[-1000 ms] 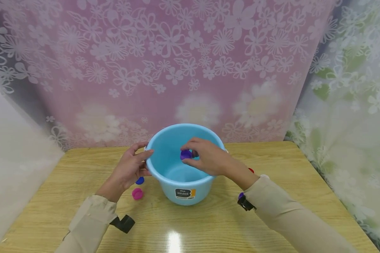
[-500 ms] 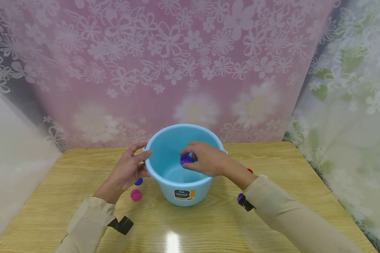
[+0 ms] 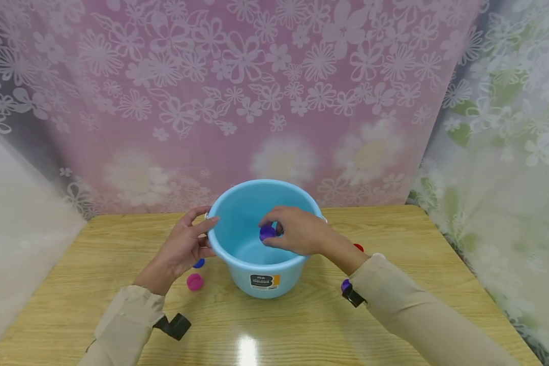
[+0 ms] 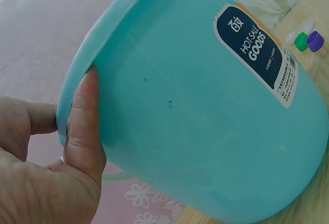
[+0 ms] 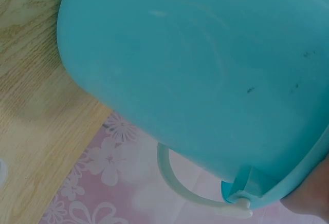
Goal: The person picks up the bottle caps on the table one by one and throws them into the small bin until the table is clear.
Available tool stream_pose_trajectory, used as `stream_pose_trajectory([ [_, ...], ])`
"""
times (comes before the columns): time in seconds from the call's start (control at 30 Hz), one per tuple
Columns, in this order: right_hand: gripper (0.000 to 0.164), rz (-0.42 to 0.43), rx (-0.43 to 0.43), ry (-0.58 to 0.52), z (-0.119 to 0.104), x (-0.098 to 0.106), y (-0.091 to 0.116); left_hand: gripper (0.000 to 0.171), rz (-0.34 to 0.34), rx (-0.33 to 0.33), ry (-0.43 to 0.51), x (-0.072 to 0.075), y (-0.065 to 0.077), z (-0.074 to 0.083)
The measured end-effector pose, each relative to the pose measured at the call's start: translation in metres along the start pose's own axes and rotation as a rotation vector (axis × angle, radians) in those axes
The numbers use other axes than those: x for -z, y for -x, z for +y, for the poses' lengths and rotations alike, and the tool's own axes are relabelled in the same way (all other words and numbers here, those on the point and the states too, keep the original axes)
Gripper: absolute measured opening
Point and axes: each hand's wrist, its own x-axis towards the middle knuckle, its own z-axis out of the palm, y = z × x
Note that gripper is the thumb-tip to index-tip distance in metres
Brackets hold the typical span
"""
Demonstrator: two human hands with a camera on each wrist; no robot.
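In the head view, a light blue bucket (image 3: 263,267) stands upright on the wooden table. My left hand (image 3: 183,246) grips its left rim, thumb on the inside edge and fingers outside. The left wrist view shows that rim pinched between thumb and fingers. My right hand (image 3: 302,231) reaches over the right rim and pinches a purple bottle cap (image 3: 267,233) inside the bucket, above its bottom. Only a bit of the right hand shows in the right wrist view, at the rim; the held cap is hidden there behind the bucket wall.
Left of the bucket lie a pink cap (image 3: 194,281) and a blue cap (image 3: 199,263). Near the right forearm are a red cap (image 3: 358,247), a white cap (image 3: 378,255) and another purple cap (image 3: 345,285). The left wrist view shows a green cap (image 4: 300,41). A floral curtain (image 3: 274,101) hangs behind.
My right hand has sunk slightly deeper into the bucket with the purple cap. The left hand keeps its grip on the rim, and the whole scene has shifted a little left.
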Motion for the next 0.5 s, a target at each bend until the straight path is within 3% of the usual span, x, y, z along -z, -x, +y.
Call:
stream_pose_trajectory([
  [0.5,0.032,0.027,-0.048,-0.034,0.0001,0.0005,0.0036,0.057,0.002,0.004,0.014,-0.0028,-0.0003,-0.0006],
])
